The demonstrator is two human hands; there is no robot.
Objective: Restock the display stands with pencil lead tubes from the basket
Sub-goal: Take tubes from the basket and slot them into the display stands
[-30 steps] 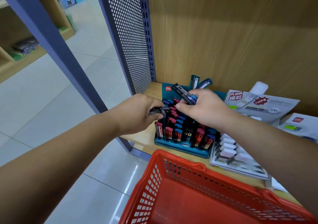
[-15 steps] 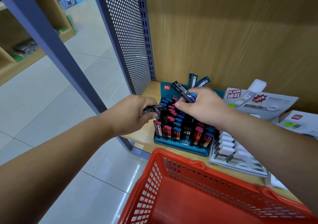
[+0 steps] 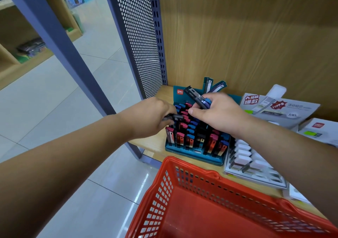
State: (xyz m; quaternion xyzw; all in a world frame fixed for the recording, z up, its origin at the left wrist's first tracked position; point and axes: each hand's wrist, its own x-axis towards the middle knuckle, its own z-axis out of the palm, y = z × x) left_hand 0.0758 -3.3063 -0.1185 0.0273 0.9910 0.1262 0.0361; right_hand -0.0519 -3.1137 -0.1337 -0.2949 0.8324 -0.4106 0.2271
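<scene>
Black lead tube (image 3: 174,117) in left grip (image 3: 150,117)

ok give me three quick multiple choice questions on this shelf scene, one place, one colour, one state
1. The teal display stand sits: A on the floor; B on the wooden shelf beside the perforated panel; C on a chair.
2. The basket is: A red; B green; C white.
3. The left hand: A lies flat, empty; B grips the basket rim; C grips a dark tube.
Answers: 1 B, it stands on the shelf by the panel. 2 A, its mesh walls are red. 3 C, the tube sticks out of its grip; the right hand holds a bundle of tubes.
</scene>
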